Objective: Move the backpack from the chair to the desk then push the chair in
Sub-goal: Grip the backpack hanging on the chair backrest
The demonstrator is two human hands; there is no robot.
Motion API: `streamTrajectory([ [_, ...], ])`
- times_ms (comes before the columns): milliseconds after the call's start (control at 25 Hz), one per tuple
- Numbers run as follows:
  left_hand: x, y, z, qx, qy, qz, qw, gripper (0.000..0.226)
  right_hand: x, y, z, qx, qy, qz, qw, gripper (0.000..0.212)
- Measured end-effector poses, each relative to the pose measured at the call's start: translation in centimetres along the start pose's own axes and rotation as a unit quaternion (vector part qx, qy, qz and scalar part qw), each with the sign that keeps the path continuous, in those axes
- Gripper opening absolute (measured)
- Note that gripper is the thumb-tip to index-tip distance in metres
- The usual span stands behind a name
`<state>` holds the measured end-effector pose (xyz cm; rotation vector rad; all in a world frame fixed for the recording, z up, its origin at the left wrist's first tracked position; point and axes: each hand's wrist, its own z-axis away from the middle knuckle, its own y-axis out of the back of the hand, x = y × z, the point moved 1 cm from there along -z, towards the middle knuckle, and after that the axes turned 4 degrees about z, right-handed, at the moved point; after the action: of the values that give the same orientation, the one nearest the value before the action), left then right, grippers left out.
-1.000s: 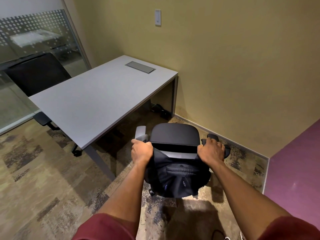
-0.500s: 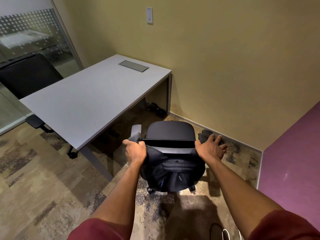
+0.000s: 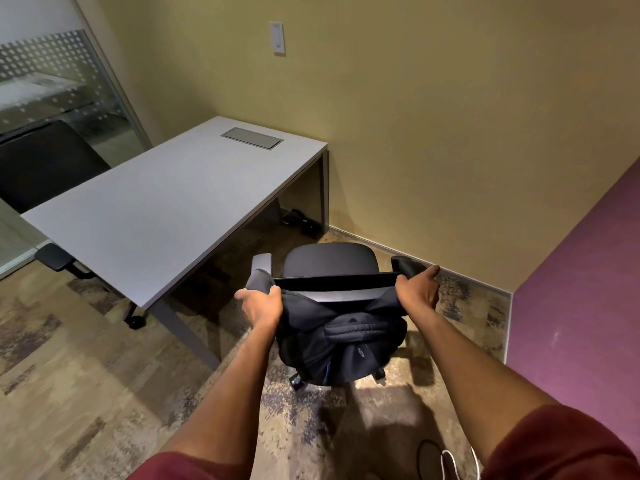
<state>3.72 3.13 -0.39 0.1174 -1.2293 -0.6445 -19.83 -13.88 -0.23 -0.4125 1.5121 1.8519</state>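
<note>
Mustard-yellow walls meet a purple wall on the right in a small office with mottled tan and grey carpet [image 3: 79, 403]. At the near centre, the person's left hand [image 3: 261, 306] is closed around the left upper corner of the dark navy fabric backpack [image 3: 341, 344], fingers curled over the cloth where it drapes past the chair's top edge. The right hand [image 3: 417, 292] rests on the right upper corner of the same bag, thumb tucked against the fabric and fingers stretched out rather than curled; whether it truly grips the cloth cannot be told. Both forearms reach in from the near edge, with dark red sleeves [image 3: 568, 445] at the elbows.

This backpack hangs over the backrest of the black wheeled office chair [image 3: 330, 260], covering its near side down toward the casters. That chair stands on the carpet just right of the long pale grey rectangular desk [image 3: 166, 209], outside it, not tucked under. A grey metal cable hatch [image 3: 252, 138] is set into the desk's far end. Farther left, a second black chair [image 3: 45, 164] stands by a frosted glass partition [image 3: 52, 84]. High on the far wall sits a white wall switch [image 3: 277, 38].
</note>
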Motion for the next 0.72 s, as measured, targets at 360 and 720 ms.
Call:
streamTrajectory([
  [360, -1.9, -0.4, 0.6, 0.012, 0.064, 0.114, 0.991, 0.065, 0.2, 0.5, -1.9, 0.029, -0.19, -0.166, 0.967, 0.067],
  [720, -4.4, -0.9, 3.6, 0.023, 0.078, 0.241, 0.967, 0.045, 2.7, 1.1, -1.6, 0.035, -0.094, -0.12, 0.988, 0.073],
])
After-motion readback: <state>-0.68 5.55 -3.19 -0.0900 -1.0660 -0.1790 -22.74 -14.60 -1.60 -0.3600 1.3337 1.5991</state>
